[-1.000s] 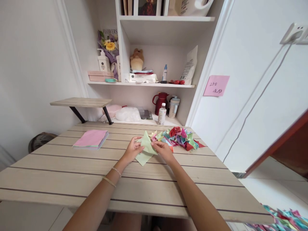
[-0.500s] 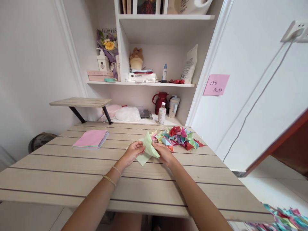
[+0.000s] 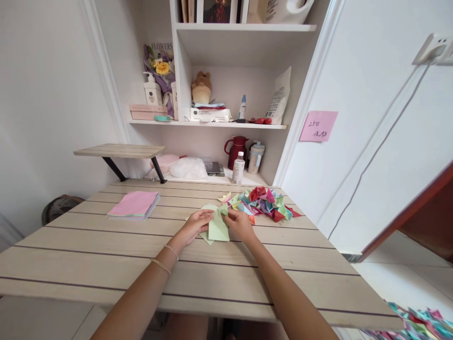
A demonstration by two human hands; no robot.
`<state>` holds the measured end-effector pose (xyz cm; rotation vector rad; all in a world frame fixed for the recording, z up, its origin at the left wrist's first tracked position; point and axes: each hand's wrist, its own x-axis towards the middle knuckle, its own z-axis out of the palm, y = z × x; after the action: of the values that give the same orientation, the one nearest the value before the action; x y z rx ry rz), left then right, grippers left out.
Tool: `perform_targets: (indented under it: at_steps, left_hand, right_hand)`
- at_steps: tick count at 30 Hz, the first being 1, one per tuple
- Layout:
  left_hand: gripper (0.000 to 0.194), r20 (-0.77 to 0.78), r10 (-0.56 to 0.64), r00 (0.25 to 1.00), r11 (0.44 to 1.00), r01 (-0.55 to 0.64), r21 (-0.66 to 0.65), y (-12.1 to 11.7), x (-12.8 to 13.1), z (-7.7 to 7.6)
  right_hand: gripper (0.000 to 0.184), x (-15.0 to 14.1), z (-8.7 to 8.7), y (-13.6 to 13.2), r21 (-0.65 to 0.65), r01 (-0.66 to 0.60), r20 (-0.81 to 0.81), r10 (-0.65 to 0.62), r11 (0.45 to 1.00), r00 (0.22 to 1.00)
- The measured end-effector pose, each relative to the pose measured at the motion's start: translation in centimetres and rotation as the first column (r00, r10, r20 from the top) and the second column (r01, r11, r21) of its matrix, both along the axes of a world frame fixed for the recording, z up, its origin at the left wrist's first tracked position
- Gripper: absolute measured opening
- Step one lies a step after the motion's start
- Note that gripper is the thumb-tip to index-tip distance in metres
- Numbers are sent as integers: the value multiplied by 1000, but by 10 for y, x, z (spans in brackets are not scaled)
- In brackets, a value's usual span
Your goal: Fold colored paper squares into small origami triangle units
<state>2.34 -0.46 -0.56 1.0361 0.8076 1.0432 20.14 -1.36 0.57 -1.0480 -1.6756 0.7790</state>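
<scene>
A light green sheet of paper [image 3: 218, 227] is held up between my two hands over the table. My left hand [image 3: 194, 225] pinches its left edge, and my right hand [image 3: 241, 224] grips its upper right side, where the paper bends. Beneath it, more pale green paper [image 3: 208, 240] lies on the tabletop, partly covered by the held sheet and my left hand. Just past my right hand sits a heap of folded paper pieces [image 3: 264, 204] in red, pink, blue, green and yellow.
A stack of coloured paper [image 3: 134, 205], pink on top, lies at the left of the slatted table [image 3: 198, 278]. A small raised stand [image 3: 120, 150] is behind it. At the back are a bottle [image 3: 238, 169] and a red jug [image 3: 236, 152]. More folded paper [image 3: 417, 321] lies lower right.
The green sheet, earlier showing a raised pointed corner, has been turned and now shows a squarer face towards me. My hands have stayed in nearly the same place.
</scene>
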Motion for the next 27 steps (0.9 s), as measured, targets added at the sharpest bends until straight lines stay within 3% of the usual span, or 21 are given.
perform_targets:
  at_steps: [5, 13, 17, 22, 25, 27]
  left_hand:
    - [39, -33, -69, 997, 996, 67, -57, -1, 1, -5]
    - [29, 49, -156, 987, 987, 158, -35, -1, 2, -1]
    - [28, 88, -183, 979, 979, 190, -73, -2, 2, 2]
    - [33, -3, -134, 991, 989, 133, -60, -4, 2, 2]
    - [35, -15, -69, 998, 997, 68, -39, -2, 0, 0]
    - [37, -34, 5, 999, 1000, -5, -17, 1, -2, -1]
  right_hand:
    - [16, -1, -3, 1, 138, 131, 190, -156, 982, 969]
    - [28, -7, -5, -5, 253, 33, 271, -103, 967, 957]
    - [36, -7, -8, -2, 279, 39, 214, -101, 959, 972]
    - [35, -4, -9, 3, 168, -9, 132, -13, 986, 991]
    - [43, 1, -3, 3, -37, -123, -15, 123, 992, 992]
    - [51, 3, 1, 1, -205, -213, -201, 172, 955, 964]
